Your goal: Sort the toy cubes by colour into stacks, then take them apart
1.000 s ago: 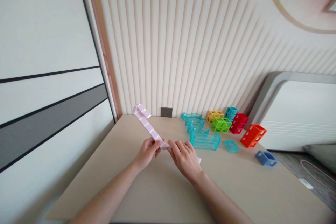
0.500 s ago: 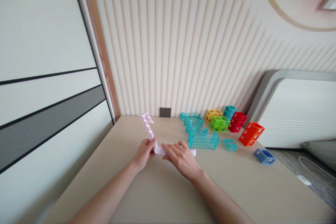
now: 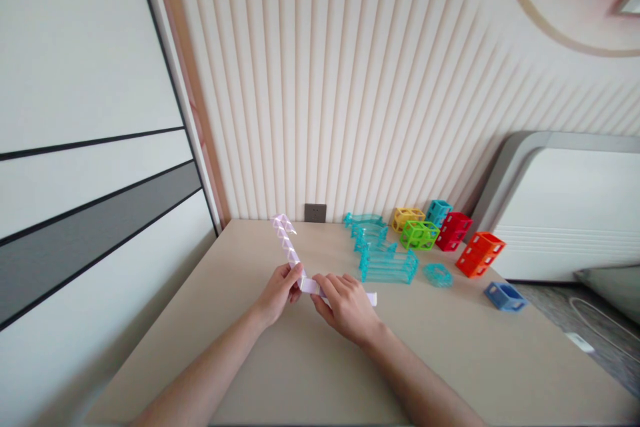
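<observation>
A pale purple and white twisty snake puzzle made of wedge segments is in both my hands above the table. Its zigzag part runs away from me and hooks over at the far end; a straight part goes off to the right. My left hand pinches it at the bend between the two parts. Over the straight part my right hand is closed, fingers on top and thumb at the near side. The straight part's end sticks out past the right hand, and its middle is hidden beneath the fingers.
Teal translucent fence-like pieces and a teal ring-like piece lie right of my hands on the table. Behind them stand yellow, green, teal, red, orange and blue open-frame blocks. A ribbed wall rises behind.
Both hands have shifted slightly to the right with the snake puzzle. The right hand's fingers have curled further round the straight part. The blocks and teal pieces have stayed put.
</observation>
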`<state>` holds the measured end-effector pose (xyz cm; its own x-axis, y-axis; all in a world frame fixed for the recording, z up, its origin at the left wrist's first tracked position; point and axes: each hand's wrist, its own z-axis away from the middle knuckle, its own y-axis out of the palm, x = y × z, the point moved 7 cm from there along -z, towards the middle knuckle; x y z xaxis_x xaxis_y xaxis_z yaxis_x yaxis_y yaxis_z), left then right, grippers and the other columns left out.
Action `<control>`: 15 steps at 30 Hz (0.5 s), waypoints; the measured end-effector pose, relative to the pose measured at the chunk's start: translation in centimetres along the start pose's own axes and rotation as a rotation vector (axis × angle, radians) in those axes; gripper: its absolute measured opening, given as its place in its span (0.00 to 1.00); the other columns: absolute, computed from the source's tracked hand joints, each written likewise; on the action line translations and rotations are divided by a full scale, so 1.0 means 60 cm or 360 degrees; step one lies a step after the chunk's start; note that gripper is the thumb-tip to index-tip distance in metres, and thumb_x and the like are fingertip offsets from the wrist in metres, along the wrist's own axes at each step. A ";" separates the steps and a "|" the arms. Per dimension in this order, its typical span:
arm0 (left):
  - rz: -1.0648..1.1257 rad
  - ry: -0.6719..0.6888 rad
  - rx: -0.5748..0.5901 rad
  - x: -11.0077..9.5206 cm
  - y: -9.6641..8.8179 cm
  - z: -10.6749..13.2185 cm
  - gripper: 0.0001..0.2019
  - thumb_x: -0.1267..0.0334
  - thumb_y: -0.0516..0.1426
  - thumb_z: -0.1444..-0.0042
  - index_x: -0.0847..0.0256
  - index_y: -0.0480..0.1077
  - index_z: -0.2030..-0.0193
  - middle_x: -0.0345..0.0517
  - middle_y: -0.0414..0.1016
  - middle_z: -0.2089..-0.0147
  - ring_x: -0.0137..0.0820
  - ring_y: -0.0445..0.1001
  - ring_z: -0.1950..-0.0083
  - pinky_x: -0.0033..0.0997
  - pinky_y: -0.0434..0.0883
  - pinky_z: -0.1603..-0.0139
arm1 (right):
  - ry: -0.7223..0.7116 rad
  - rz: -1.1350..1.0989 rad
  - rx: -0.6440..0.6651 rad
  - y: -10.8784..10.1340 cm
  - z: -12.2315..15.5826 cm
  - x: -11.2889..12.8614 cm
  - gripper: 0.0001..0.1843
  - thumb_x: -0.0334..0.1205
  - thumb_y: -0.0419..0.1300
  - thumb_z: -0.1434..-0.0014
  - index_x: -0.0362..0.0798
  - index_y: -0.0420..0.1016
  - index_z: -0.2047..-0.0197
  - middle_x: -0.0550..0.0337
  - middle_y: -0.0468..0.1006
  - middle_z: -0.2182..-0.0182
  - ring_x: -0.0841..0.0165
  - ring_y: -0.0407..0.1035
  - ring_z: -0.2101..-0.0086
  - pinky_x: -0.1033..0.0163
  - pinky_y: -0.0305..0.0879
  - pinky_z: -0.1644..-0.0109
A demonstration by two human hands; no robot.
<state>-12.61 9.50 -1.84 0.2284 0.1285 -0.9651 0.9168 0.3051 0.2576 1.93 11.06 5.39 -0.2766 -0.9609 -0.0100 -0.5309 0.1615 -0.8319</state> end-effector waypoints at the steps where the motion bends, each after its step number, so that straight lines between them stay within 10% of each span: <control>1: -0.0002 0.0003 0.0001 -0.001 0.001 0.000 0.27 0.36 0.60 0.47 0.61 0.64 0.76 0.33 0.61 0.82 0.21 0.57 0.84 0.23 0.52 0.82 | 0.0003 0.0014 0.0003 0.000 -0.001 0.001 0.09 0.41 0.54 0.31 0.47 0.70 0.53 0.60 0.78 0.70 0.68 0.72 0.72 0.62 0.54 0.66; 15: -0.0224 0.0141 0.0035 -0.026 -0.004 0.002 0.25 0.39 0.63 0.49 0.62 0.68 0.75 0.32 0.59 0.86 0.22 0.55 0.83 0.25 0.49 0.80 | 0.0267 -0.0036 0.0142 0.016 0.001 -0.020 0.08 0.40 0.51 0.29 0.50 0.68 0.60 0.62 0.80 0.71 0.69 0.72 0.75 0.64 0.51 0.68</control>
<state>-13.13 9.14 -0.41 0.0684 0.1690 -0.9832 0.9448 0.3055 0.1182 1.80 12.36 4.56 -0.3991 -0.9119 0.0960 -0.4675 0.1123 -0.8769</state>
